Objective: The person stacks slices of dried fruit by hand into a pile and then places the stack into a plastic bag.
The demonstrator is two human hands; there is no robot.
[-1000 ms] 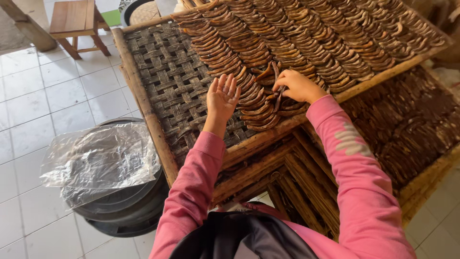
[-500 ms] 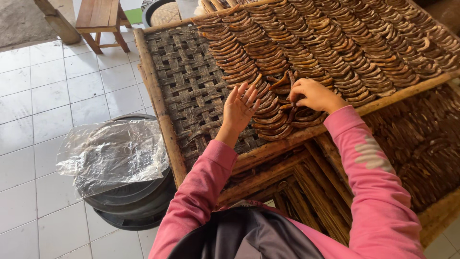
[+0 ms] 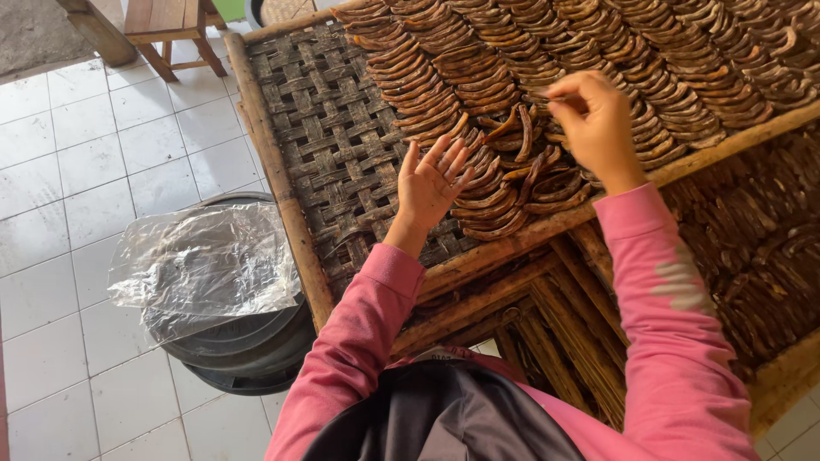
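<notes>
Left hand [image 3: 434, 183] spread wide, palm up, over brown curved strips [image 3: 504, 192] lying crosswise on woven tray [image 3: 329, 128]. Right hand [image 3: 594, 119] pinched narrow; held item unclear. Plastic-covered basin [image 3: 218, 290] sits at left.

The left hand [image 3: 434, 179] is open, palm up, over the woven tray [image 3: 333, 145]. The right hand [image 3: 595, 124] pinches above brown curved slices [image 3: 504, 183].

- Soft, even daylight; the scene is bright with no hard shadows.
- The white floor tiles [image 3: 77, 162] look slightly washed out.
- Faint glare on the crinkled plastic sheet [image 3: 201, 265].
- The right hand [image 3: 594, 119] shows slight motion blur at the fingers.
- Lines bend mildly toward the edges.
</notes>
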